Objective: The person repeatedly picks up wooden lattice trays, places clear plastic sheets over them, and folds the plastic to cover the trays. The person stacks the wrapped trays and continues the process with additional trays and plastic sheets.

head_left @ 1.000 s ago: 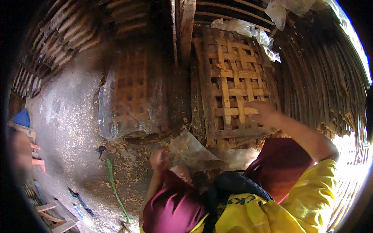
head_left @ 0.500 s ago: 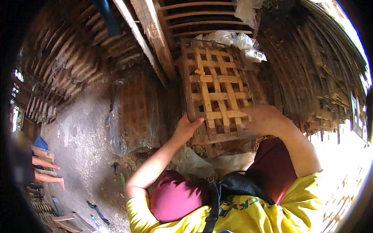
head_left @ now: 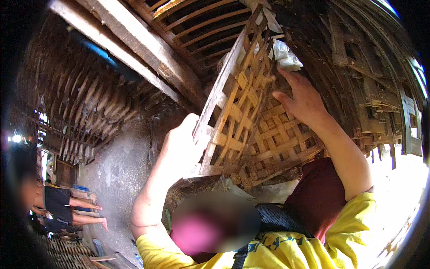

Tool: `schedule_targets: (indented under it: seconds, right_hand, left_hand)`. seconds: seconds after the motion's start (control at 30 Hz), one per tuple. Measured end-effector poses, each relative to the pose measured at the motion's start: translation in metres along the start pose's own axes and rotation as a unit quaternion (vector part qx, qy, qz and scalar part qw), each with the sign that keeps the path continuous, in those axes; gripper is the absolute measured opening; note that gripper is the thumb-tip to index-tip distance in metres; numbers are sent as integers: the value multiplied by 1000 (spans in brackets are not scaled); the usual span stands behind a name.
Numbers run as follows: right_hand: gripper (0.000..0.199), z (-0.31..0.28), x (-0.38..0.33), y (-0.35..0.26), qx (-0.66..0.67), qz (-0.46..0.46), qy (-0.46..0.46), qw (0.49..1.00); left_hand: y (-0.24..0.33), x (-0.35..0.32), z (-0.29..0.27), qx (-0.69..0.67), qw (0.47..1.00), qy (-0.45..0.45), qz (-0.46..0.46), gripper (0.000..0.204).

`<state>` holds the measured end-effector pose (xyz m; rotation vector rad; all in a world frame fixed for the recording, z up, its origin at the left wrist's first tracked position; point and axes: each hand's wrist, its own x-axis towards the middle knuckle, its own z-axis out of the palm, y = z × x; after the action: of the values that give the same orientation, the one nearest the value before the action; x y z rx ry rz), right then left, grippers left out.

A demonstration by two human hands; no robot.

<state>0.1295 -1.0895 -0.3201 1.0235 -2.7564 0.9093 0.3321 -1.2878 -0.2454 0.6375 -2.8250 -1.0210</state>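
A woven bamboo rack (head_left: 237, 105) in a wooden frame stands tilted on its side, raised off another woven bamboo rack (head_left: 280, 143) below it. My left hand (head_left: 184, 141) is closed round the lower left side of the tilted rack's frame. Just past the far right side of that rack, my right hand (head_left: 299, 95) is open, thumb and fingers spread. Whether its fingertips touch the rack I cannot tell.
Stacked bamboo lattice (head_left: 358, 85) rises at the right. Thick wooden beams (head_left: 139, 38) slope across the upper left. Clear plastic (head_left: 286, 56) lies behind the tilted rack. A person (head_left: 58, 204) is at the far left, beyond the grey floor (head_left: 118, 166).
The upper rack has gone from lying nearly flat to tilted up on its left side, baring the lower rack. My left hand rose leftward with it; my right hand moved farther up.
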Motion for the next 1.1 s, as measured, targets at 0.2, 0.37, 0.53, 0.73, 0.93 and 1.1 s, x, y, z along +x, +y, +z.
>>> schedule_targets:
  seconds: [0.2,0.37,0.53,0.73,0.93,1.1]
  right_hand:
    - [56,34,22,29,26,-42,29,998]
    - [63,57,34,52,31,-6,-70,997]
    - [81,104,34,76,23,71,-258,963]
    - [81,83,3,15,262,5,-376,889]
    - [66,123,-12,-99,565,-127,-343,740]
    - [64,163,-47,-208,594,-256,-379,662]
  left_hand:
    - [-2,-12,9,49,998,17,24,22]
    - [-28,-23,4,-33,999,42,0,24]
    - [-50,-85,-33,-158,979,125,-4,31]
    - [-104,-163,-46,-211,940,262,57,34]
    - [-179,-251,-28,-187,877,440,53,53]
    - [-239,-340,-27,-205,787,581,15,63]
